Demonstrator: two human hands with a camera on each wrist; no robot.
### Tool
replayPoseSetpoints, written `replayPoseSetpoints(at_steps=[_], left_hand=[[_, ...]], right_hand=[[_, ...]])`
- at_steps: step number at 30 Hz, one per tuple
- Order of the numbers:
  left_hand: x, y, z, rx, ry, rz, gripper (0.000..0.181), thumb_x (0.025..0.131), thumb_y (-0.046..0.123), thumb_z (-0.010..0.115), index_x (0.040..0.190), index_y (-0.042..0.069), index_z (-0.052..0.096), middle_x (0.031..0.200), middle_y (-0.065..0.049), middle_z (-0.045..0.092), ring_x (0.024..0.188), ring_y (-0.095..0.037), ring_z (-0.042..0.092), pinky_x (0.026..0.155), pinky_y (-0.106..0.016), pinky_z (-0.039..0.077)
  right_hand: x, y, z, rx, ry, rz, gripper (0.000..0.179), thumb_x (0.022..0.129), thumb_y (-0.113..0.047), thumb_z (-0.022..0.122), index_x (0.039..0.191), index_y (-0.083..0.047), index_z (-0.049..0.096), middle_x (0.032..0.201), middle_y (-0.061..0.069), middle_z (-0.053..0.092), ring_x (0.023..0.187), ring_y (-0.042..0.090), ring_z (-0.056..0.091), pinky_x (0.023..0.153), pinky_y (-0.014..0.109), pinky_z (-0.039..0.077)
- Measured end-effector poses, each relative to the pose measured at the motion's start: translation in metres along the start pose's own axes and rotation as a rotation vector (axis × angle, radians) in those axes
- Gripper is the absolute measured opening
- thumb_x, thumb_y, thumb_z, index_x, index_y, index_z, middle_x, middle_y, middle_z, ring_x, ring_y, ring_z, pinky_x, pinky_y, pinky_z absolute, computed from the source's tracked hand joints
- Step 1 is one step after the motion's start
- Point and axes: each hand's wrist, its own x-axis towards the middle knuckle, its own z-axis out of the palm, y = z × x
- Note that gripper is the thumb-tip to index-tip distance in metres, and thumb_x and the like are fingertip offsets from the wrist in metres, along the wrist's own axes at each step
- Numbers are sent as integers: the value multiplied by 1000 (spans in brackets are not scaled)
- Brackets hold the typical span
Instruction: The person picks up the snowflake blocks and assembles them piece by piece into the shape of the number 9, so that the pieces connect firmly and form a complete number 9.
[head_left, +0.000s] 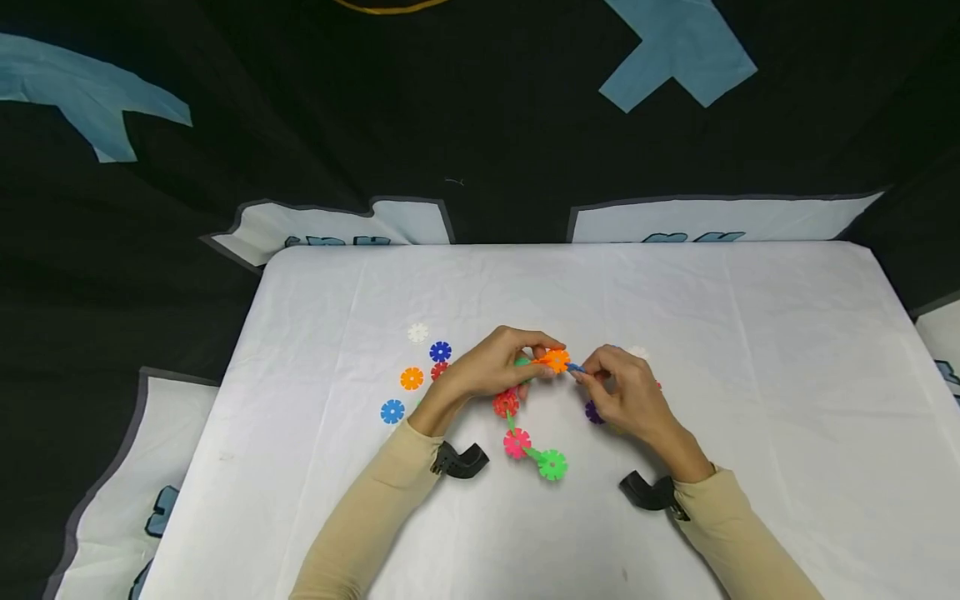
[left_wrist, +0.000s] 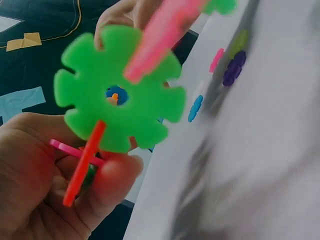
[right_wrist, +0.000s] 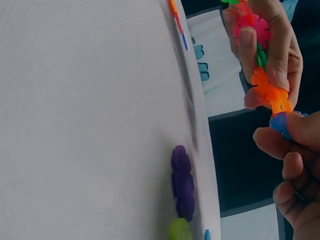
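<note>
Tan sleeves cross the worktop nearest us. Left to right, loose discs lie flat; our left hand pinches a disc chain over the worktop; our right hand's fingers pinch a blue disc touching its orange end.

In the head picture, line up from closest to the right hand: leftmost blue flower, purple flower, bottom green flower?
1. Purple flower: beside right hand.
2. Bottom green flower: lower-left, chain's end.
3. Leftmost blue flower: past left hand.
</note>
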Motion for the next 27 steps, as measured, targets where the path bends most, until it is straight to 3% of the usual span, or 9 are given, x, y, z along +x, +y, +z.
replayPoseSetpoints(at_steps=[4,10,13,19,24,27], left_hand=[[3,1,-1,93,11,31,34,89,14,72,122,6,67,97,-6,63,57,-5,42,64,-19,41],[4,4,-1,193,-14,24,34,90,17,71,122,6,67,99,-4,66,85,-11,53,79,-24,46],[3,7,-2,221,-41,-7,34,92,21,70,123,8,64,100,-4,64,85,-13,53,79,-24,46],[-1,4,-7,164,-48,-93,33,93,23,69,124,19,59,99,1,60,75,-13,52,74,-25,46],[-1,-3,-9,142,-39,-86,40,93,21,68,131,15,58,98,1,59,85,-13,54,79,-26,47],[-1,-7,-9,140,-49,-90,44,93,20,67,136,14,57,101,0,60,84,-14,54,78,-26,47]], right_hand=[[1,2,0,-18,-15,-11,22,77,9,73,74,-8,60,68,0,58,61,4,47,51,24,43],[2,5,2,-59,-21,-46,25,75,10,74,71,-9,58,66,-2,54,61,5,46,55,17,38],[2,4,4,-78,-31,-30,26,75,9,76,72,-9,58,67,-3,55,61,5,47,55,16,38],[4,5,-6,-131,-71,14,24,74,1,82,87,-6,62,74,-1,61,62,8,48,55,22,41],[1,22,-32,-199,-38,113,33,72,0,84,99,-1,65,76,0,60,65,10,46,57,21,38],[-3,35,-43,-272,-73,183,34,73,-3,84,103,-1,68,77,1,58,69,12,45,60,22,37]])
